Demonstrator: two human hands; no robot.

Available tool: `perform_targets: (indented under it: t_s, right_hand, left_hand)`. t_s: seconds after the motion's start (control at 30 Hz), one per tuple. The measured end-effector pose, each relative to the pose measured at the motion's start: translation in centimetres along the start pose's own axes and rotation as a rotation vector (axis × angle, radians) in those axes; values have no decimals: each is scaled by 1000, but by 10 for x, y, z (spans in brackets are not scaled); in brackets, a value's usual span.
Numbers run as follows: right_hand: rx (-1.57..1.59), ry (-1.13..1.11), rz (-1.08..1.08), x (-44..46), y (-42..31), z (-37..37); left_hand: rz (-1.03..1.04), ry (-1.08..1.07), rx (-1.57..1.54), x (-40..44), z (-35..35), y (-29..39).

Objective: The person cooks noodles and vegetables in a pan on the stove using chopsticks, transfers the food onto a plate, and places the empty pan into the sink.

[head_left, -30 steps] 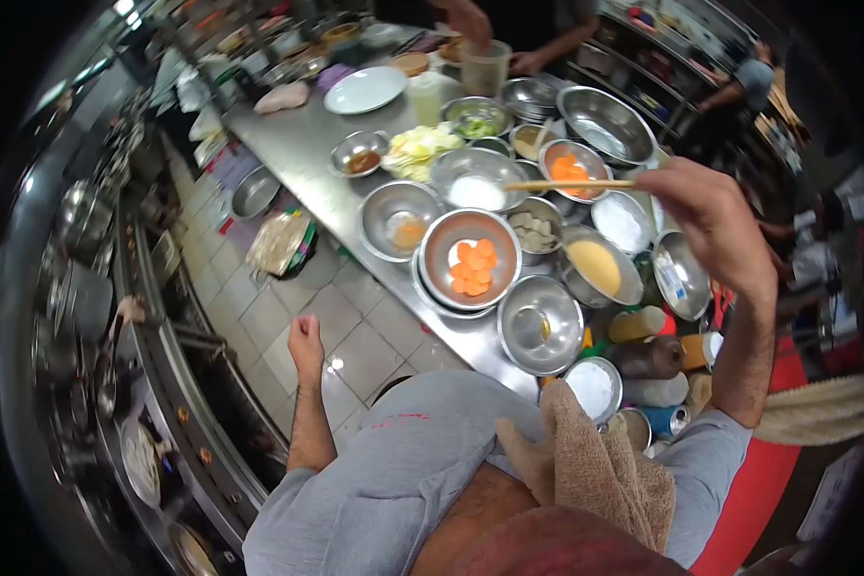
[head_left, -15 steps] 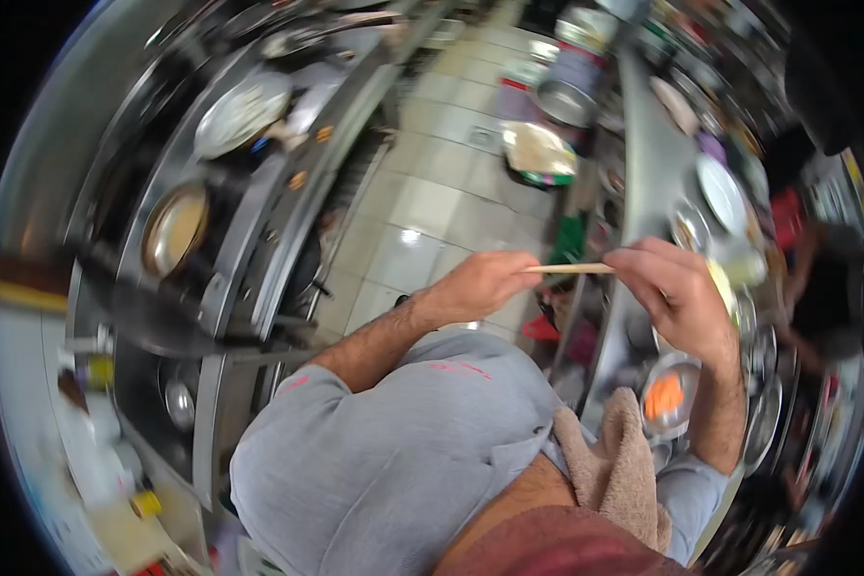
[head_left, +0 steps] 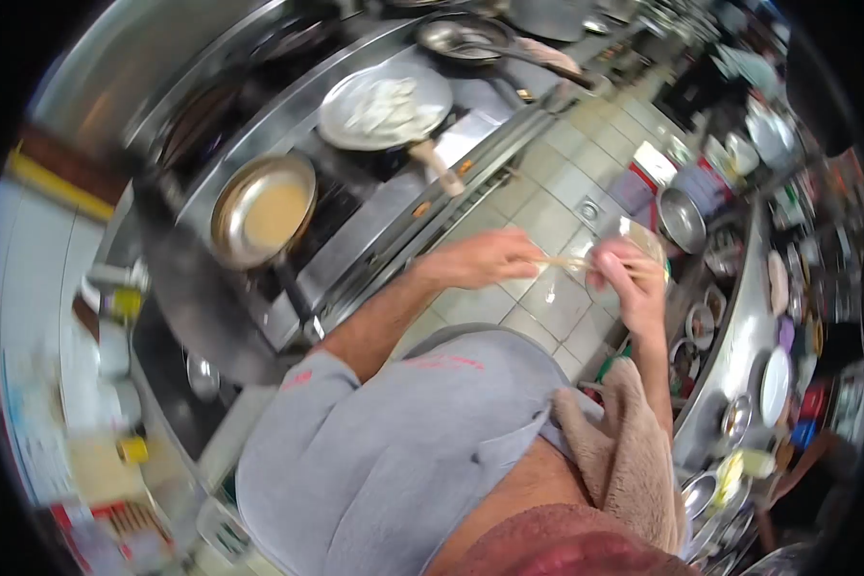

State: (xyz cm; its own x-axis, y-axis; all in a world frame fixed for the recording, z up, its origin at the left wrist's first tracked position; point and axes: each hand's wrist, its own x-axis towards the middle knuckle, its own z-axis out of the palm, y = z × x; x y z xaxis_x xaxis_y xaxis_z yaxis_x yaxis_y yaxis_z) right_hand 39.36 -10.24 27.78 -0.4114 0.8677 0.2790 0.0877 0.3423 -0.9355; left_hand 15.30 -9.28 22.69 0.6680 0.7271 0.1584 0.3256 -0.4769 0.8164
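Observation:
Thin pale wooden chopsticks [head_left: 564, 262] stretch between my two hands above the tiled floor, slightly blurred. My left hand [head_left: 488, 259] closes its fingers on one end. At the other end my right hand [head_left: 634, 274] is curled around them, thumb on top. Left of my hands, on the stove, a steel pan [head_left: 226, 216] holds a beige liquid [head_left: 276, 216]. Further along is a pale frying pan [head_left: 336, 113] with a wooden handle, holding something white and crumpled [head_left: 394, 110].
A dark wok-like shape [head_left: 202, 302] blurs at the near left. Behind the stove's pans sits a black frying pan [head_left: 461, 38]. On the right, a steel counter [head_left: 730, 355] carries plates and bowls, with a person's arm [head_left: 802, 470] beyond. A brown towel [head_left: 614, 442] hangs at my side.
The view has turned left toward the stove. My right hand has moved away from the right counter and nearer my left hand, both still holding the chopsticks, which now show as more than one stick.

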Motion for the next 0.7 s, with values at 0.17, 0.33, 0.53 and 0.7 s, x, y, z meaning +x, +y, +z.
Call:
perform_targets:
  t_s: [0.17, 0.33, 0.53, 0.7]
  right_hand:
    - [202, 160, 134, 64, 38, 4]
    - [-99, 188, -153, 112, 93, -11]
    - [-173, 244, 15, 126, 132, -73]
    - [-59, 371, 194, 139, 164, -128]
  left_hand:
    - [-340, 483, 318, 5, -100, -92]
    - [-589, 520, 1023, -6, -231, -257]
    - [-1069, 606, 1006, 32, -264, -292]
    - [-1171, 376, 939, 41, -263, -342]
